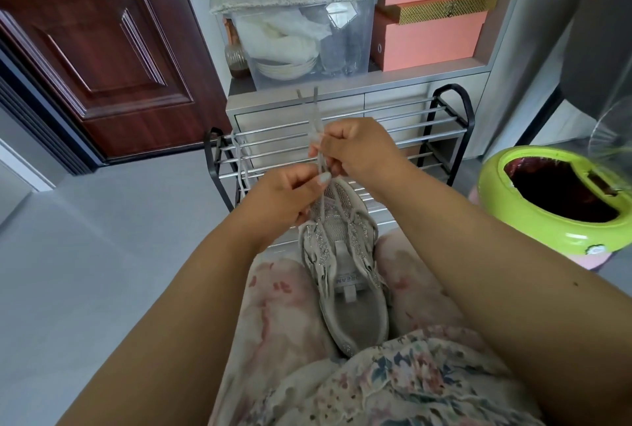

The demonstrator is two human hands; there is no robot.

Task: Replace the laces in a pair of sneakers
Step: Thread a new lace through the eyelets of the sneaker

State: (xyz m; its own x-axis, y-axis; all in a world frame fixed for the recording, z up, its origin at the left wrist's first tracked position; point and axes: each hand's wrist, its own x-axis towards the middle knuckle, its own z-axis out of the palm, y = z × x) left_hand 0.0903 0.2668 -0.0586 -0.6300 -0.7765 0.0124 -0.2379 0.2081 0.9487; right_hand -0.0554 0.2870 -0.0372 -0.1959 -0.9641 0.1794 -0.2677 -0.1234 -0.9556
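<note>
Head view: a grey sneaker [345, 265] is being steadied between the knees of a seated person, toe pointing away from the camera and heel opening nearest the body. A grey lace [314, 124] is being drawn upward from the front eyelets, with both of its tipped ends being held up above the hands. The right hand [355, 150] is being kept clenched around the two strands of the lace just above the toe. The left hand [284, 200] is being kept pinched on the lace lower down, thumb and forefinger closed on a strand right beside the upper eyelets, with the left fingertips [324, 178] touching the lace. The two hands are being held close together, nearly touching. Floral-printed fabric is being worn over the lap and legs on which the shoe is resting. A metal shoe rack [444, 118] is being seen just beyond the sneaker, with a second pale lace [241, 166] being left draped over its bars at the left. A green bin [513, 207] is being seen to the right, well apart from the hands.
</note>
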